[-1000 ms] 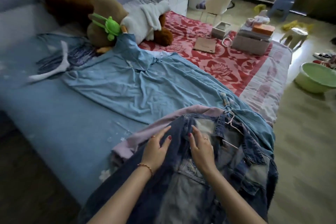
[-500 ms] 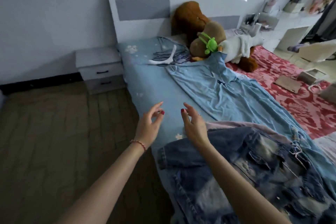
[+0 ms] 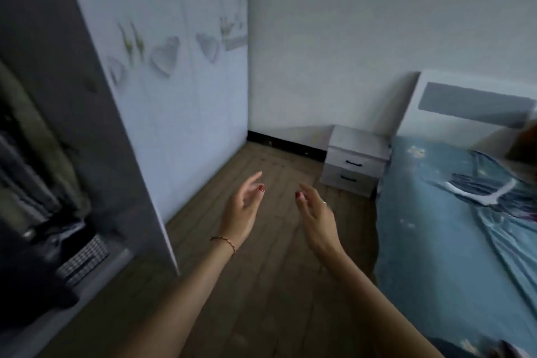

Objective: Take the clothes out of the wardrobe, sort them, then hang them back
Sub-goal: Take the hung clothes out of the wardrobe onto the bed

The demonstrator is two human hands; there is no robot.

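Note:
The wardrobe (image 3: 17,183) stands open at the far left, with dark and olive clothes (image 3: 35,160) hanging inside and a checked garment (image 3: 84,259) lower down. Its open door (image 3: 122,131) juts toward me. My left hand (image 3: 242,209) and my right hand (image 3: 315,212) float above the wooden floor, palms facing each other, fingers relaxed, both holding nothing. A light blue garment (image 3: 499,229) lies spread on the bed (image 3: 421,241) at the right, beside a white hanger (image 3: 482,192) on a dark striped garment.
A grey two-drawer nightstand (image 3: 354,166) stands in the corner between the wall and the bed. The white headboard (image 3: 453,102) rises behind the bed. Wooden floor (image 3: 261,285) runs between the wardrobe and the bed.
The view has swung left from the bed toward the wardrobe. My hands left the denim jacket on the bed and now hang empty over the floor.

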